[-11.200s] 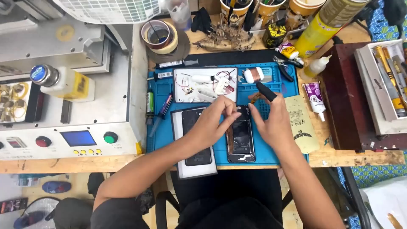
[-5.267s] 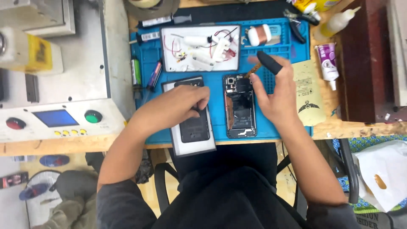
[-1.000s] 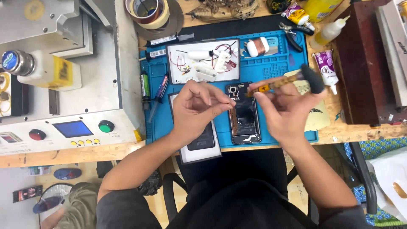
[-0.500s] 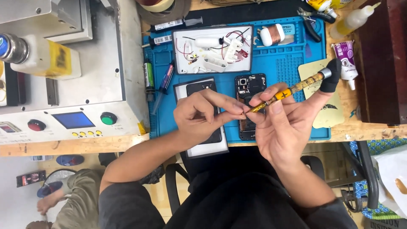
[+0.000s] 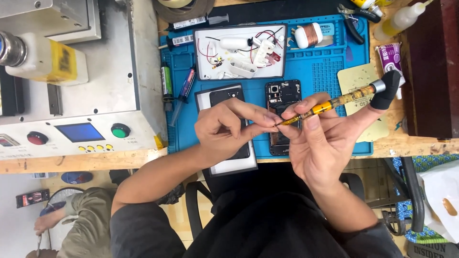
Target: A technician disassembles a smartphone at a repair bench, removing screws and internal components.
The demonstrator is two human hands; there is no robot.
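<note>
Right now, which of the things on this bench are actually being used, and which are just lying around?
In use:
- left hand, pinching at the tool's tip
- right hand, holding the yellow screwdriver
- opened phone beneath the hands
- black phone back on a white tray

Lying about:
- white tray of wired parts
- copper wire spool
- pliers
- glue bottle
- tape roll

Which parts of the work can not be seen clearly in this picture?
Head view only:
- Screwdriver tip: hidden between left hand fingers.
- Any screw held there: too small.
- Opened phone lower half: covered by right hand.
- Tape roll: cut off by top edge.
</note>
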